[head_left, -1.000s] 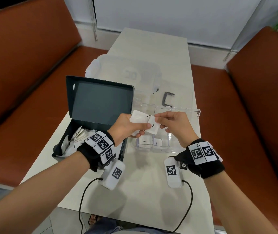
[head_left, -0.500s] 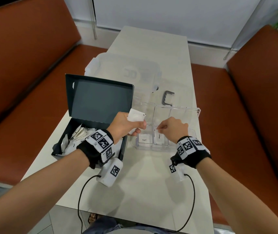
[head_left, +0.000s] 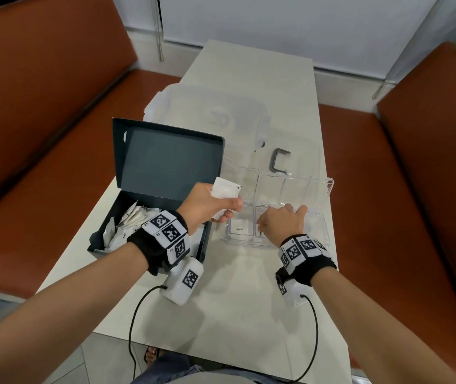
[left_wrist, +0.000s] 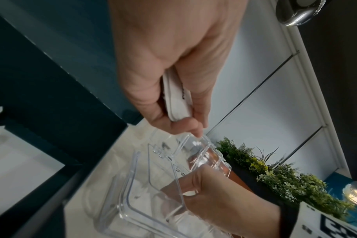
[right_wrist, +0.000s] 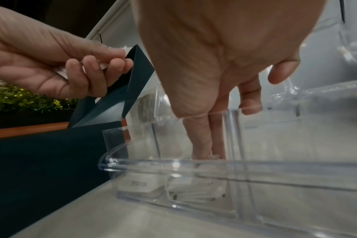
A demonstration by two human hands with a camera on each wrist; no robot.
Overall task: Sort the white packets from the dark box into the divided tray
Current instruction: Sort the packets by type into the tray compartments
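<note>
Head view: white packets [head_left: 225, 191] are gripped by the left hand [head_left: 207, 203] at 9 o'clock of the divided tray [head_left: 327, 187]; relaxed right hand [head_left: 282, 223] fingers [right_wrist: 202, 136] are lowered inside a near compartment.

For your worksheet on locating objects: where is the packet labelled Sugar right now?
In the head view, the Sugar packet lies flat in the clear divided tray's near-left compartment, just left of the right hand and right of the dark box.

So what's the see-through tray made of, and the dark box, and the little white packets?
The divided tray looks like hard clear plastic: glossy, and the table shows through. The dark box seems matte cardboard, with folded, creased edges. The white packets in the left hand look like thin paper, flat and matte, though I can't be sure.
</note>
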